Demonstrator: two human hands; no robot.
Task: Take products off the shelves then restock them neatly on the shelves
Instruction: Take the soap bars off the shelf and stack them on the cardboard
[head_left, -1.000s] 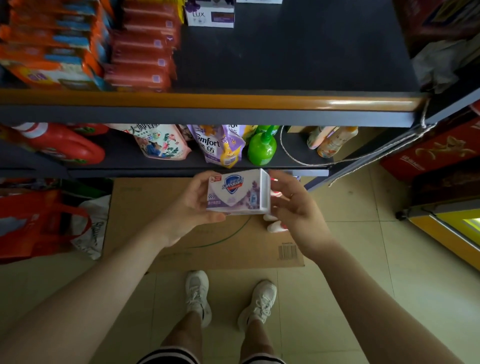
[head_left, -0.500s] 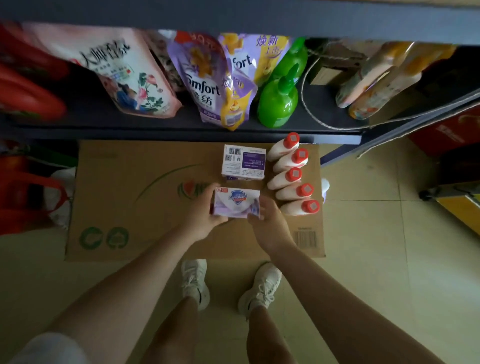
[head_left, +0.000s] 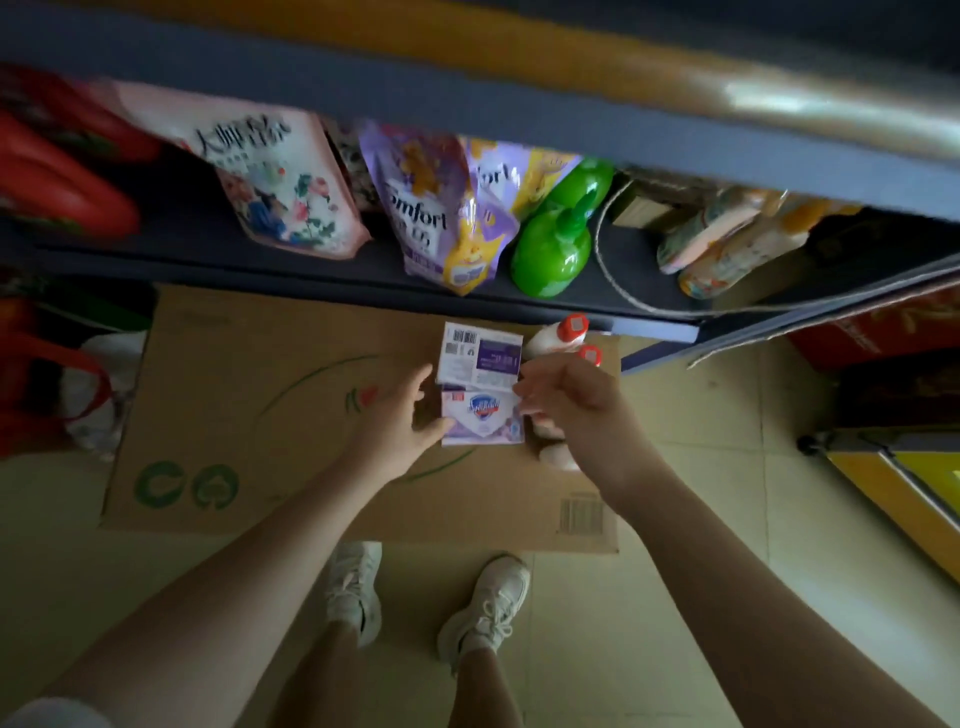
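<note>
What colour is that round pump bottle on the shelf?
Bright green bottle, clearest in the head view.

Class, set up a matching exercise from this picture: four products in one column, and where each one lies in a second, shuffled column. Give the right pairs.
Things:
1. Safeguard soap box
2. barcode soap box
3. green bottle
4. red-capped bottle

Places:
A. on the lower shelf
B. on the cardboard, against the left hand
C. on the cardboard, just right of the barcode box
D. on the cardboard, just beyond the Safeguard box

Pairs: 1-B, 2-D, 3-A, 4-C
</note>
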